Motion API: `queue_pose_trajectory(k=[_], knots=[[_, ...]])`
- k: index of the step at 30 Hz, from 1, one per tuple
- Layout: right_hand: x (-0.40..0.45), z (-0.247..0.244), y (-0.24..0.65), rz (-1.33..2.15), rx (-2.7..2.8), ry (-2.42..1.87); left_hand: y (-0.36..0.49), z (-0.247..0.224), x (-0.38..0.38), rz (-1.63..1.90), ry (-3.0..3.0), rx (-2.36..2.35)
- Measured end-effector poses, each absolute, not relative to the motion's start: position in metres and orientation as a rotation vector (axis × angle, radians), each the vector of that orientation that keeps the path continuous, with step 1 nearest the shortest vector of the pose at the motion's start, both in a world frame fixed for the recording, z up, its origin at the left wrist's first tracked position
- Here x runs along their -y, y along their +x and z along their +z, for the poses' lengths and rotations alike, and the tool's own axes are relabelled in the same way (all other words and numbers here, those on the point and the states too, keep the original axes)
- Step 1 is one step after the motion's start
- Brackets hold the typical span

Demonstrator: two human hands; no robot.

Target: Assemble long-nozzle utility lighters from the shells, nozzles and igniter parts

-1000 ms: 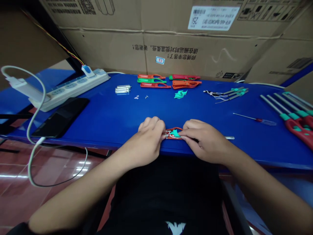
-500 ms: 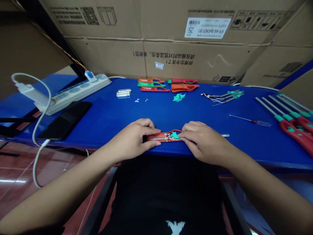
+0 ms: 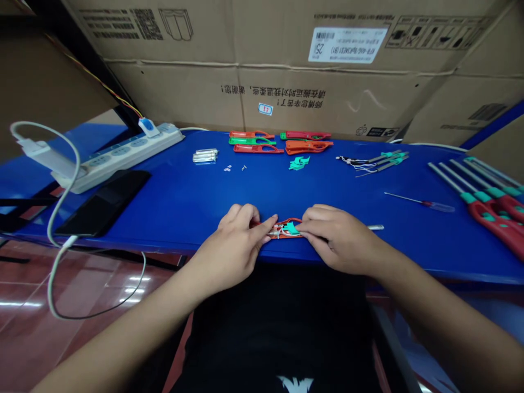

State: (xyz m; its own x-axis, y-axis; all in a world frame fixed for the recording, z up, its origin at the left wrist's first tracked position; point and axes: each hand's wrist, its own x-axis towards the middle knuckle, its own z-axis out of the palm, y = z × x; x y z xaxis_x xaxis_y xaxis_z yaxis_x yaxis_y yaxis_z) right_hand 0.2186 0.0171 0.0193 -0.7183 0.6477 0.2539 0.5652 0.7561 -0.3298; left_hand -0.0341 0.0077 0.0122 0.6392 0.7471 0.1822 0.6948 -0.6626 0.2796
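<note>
Landmark orange casing [image 3: 282,236]: left hand [image 3: 239,245] over left end, fingers bent, gripping it; right hand [image 3: 341,237] pinching right end.

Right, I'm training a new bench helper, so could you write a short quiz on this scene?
1. True or false: the right hand grips the screwdriver.
2. Which lies right beside the power strip?
A) the glass-like tubes
B) the black phone
C) the turquoise parts pile
3. Fill in the colour: of the three casing halves stacked at the back left, the middle one is ____.

Key: 1 false, it lies on the table; 2 B; 3 green.
</note>
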Motion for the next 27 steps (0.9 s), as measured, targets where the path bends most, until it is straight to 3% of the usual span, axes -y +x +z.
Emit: queue_pose_trajectory(k=[6,27], knots=[[-0.022,0.020,0.216,0.362,2.607,-0.891,-0.037,0.018,-0.023,0.255,2.744,-1.054],[-0.021,0.020,0.210,0.377,2.586,-0.927,-0.037,0.019,-0.034,0.236,2.736,-0.858]])
